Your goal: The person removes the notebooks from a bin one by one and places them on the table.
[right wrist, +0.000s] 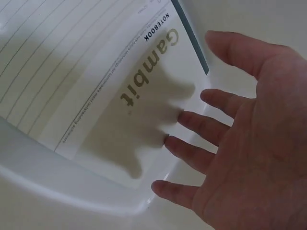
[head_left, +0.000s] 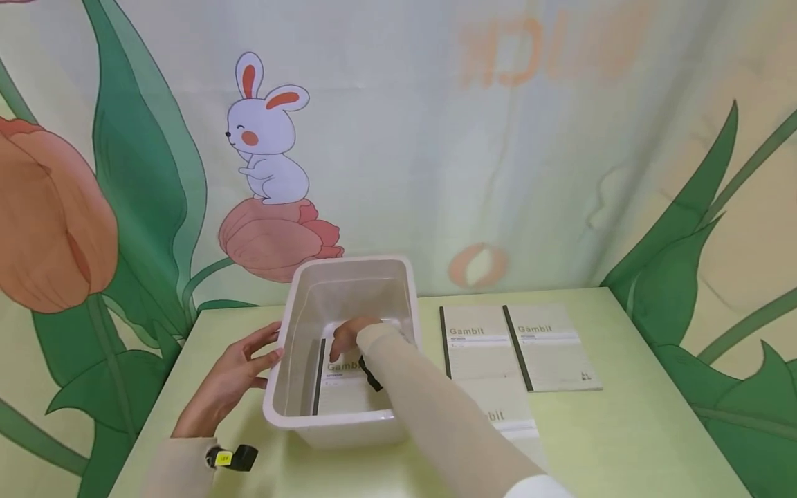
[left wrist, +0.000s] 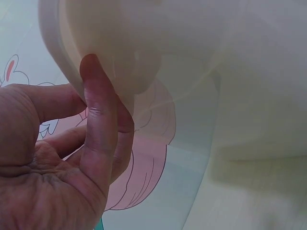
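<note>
A pale plastic bin (head_left: 351,434) stands on the table, and my left hand (head_left: 233,377) holds its left rim. In the left wrist view, bent fingers of the left hand (left wrist: 96,139) touch the bin's rim and outer side. Inside the bin lies a notebook (head_left: 345,398) marked "Gambit", with a dark spine strip. My right hand (head_left: 353,333) is down in the bin above that notebook. The right wrist view shows the right hand (right wrist: 249,134) with spread fingers and nothing held, its shadow falling on the notebook (right wrist: 72,72) cover.
Two similar notebooks lie side by side right of the bin, a left one (head_left: 476,353) and a right one (head_left: 554,360). Nearer me is another notebook (head_left: 498,398), partly covered by the right sleeve (head_left: 436,415). A printed curtain (head_left: 386,138) hangs behind the table (head_left: 623,429).
</note>
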Demonstrator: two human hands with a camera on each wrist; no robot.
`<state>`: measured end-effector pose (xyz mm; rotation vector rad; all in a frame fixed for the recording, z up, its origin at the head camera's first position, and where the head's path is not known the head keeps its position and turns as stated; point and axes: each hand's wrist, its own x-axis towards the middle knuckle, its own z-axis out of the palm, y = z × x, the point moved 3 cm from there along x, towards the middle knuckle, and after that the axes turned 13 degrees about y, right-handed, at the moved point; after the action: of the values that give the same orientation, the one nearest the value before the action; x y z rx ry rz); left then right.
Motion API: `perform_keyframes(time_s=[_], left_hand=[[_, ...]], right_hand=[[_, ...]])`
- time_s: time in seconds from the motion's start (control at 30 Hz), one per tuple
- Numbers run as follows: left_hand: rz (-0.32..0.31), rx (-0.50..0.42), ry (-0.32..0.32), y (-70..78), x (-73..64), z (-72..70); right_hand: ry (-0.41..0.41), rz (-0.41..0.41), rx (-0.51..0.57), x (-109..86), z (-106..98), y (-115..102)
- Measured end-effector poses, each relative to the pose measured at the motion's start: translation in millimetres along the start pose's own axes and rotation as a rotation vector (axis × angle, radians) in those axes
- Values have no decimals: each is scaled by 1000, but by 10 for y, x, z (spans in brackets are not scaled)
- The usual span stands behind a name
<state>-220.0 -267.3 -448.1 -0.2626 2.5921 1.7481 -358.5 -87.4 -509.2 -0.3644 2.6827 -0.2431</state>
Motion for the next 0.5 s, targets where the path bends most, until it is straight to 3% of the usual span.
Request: perform_keyframes(time_s=[0.23, 0.5], left_hand=[[-12, -2, -4, 5, 17, 18], [-8, -6, -9, 13, 16, -1]], right_hand=[[12, 145, 138, -20, 27, 36], [40, 138, 78, 64, 37, 26]])
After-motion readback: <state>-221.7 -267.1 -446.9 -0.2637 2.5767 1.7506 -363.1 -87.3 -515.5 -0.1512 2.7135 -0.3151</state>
